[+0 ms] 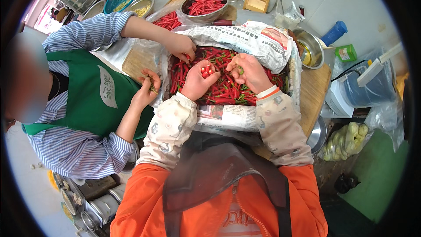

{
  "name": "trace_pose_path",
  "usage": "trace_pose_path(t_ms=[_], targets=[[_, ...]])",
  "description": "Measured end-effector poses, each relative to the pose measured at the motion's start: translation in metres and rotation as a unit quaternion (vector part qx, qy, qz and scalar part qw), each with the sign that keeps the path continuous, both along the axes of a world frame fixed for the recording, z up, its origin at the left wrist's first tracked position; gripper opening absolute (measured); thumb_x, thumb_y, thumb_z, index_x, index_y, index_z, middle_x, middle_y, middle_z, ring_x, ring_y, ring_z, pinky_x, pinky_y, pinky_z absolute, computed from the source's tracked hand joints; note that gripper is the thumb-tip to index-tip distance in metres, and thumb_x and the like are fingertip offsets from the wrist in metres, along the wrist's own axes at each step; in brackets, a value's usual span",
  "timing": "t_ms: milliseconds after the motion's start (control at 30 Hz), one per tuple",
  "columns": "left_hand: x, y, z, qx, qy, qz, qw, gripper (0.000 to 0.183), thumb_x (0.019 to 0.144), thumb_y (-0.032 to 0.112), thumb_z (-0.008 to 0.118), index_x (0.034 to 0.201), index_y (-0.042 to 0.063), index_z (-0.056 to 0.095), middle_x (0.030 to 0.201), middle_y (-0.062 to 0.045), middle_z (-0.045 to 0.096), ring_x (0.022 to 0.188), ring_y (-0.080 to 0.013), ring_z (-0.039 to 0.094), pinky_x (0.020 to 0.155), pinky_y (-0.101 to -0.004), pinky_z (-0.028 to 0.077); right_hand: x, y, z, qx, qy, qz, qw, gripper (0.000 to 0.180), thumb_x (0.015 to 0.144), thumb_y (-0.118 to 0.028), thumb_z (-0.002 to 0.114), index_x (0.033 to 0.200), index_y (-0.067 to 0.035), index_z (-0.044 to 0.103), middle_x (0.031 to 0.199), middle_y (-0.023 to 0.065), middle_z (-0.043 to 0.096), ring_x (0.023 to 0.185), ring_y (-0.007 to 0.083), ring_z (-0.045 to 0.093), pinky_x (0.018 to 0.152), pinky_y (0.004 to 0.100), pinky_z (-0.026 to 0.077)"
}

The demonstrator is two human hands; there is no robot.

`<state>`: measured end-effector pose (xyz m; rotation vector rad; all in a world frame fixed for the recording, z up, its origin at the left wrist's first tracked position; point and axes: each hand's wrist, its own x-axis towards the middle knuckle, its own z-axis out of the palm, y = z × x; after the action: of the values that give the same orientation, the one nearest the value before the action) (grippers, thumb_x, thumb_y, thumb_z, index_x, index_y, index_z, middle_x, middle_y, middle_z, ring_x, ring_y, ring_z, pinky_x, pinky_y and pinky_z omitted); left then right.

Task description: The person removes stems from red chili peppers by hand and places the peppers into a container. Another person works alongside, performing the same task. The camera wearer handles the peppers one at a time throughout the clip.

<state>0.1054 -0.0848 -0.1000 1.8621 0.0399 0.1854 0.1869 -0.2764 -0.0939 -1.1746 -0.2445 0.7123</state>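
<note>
A newspaper-lined box [227, 118] full of red chili peppers [227, 89] with green stems lies in front of me. Over its left half, my left hand [199, 80] is closed around several red chilies [206, 71], their stemless ends facing up. My right hand [246, 70] is over the middle of the box, fingers curled, with green chili stems [241, 70] between them. A co-worker's hand [181, 47] reaches into the box's upper left corner and touches a red chili. The co-worker's other hand [149, 87] holds a bunch of stems left of the box.
A co-worker in a green apron [88, 95] stands close on my left. Beyond the box is a metal colander [210, 15] of red chilies. A steel bowl [309, 47] sits at the right, near a wooden board [312, 89] and a blue container [371, 84].
</note>
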Motion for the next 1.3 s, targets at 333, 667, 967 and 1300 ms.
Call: trace_pose_path(t_ms=[333, 667, 967, 1300], targets=[[0.027, -0.038, -0.009, 0.504, -0.014, -0.165, 0.847, 0.015, 0.076, 0.013, 0.068, 0.091, 0.009, 0.069, 0.096, -0.011, 0.065, 0.091, -0.0324, 0.065, 0.077, -0.0423, 0.052, 0.007, -0.013, 0.002, -0.154, -0.103, -0.021, 0.982, 0.012, 0.094, -0.008, 0.042, 0.093, -0.004, 0.054, 0.064, -0.0046, 0.042, 0.046, 0.0024, 0.031, 0.038, 0.0205, 0.025], [0.04, -0.02, -0.013, 0.152, 0.049, -0.029, 0.987, 0.036, 0.078, 0.036, 0.079, 0.092, 0.004, 0.07, 0.086, -0.018, 0.068, 0.082, -0.0364, 0.065, 0.074, -0.0432, 0.051, 0.008, -0.013, 0.003, -0.126, -0.069, -0.063, 0.988, 0.01, 0.096, -0.01, 0.051, 0.093, -0.002, 0.055, 0.078, 0.0023, 0.054, 0.051, 0.0042, 0.041, 0.04, 0.02, 0.032], [0.037, -0.025, -0.021, 0.106, 0.053, -0.05, 0.992, 0.036, 0.077, 0.031, 0.08, 0.092, 0.002, 0.068, 0.085, -0.018, 0.067, 0.081, -0.0369, 0.064, 0.073, -0.043, 0.051, 0.006, -0.007, -0.011, -0.161, -0.195, -0.046, 0.966, 0.016, 0.097, -0.012, 0.057, 0.083, -0.004, 0.053, 0.062, -0.0034, 0.046, 0.045, 0.0035, 0.037, 0.039, 0.0219, 0.03], [0.031, -0.004, 0.013, -0.212, 0.102, -0.01, 0.972, 0.012, 0.087, 0.013, 0.07, 0.082, 0.005, 0.063, 0.074, 0.004, 0.061, 0.064, -0.0044, 0.052, 0.059, -0.021, 0.042, 0.036, -0.007, -0.059, -0.318, -0.404, -0.136, 0.847, 0.017, 0.094, -0.014, 0.052, 0.094, 0.002, 0.056, 0.078, 0.0156, 0.061, 0.067, 0.0266, 0.058, 0.062, 0.0381, 0.046]])
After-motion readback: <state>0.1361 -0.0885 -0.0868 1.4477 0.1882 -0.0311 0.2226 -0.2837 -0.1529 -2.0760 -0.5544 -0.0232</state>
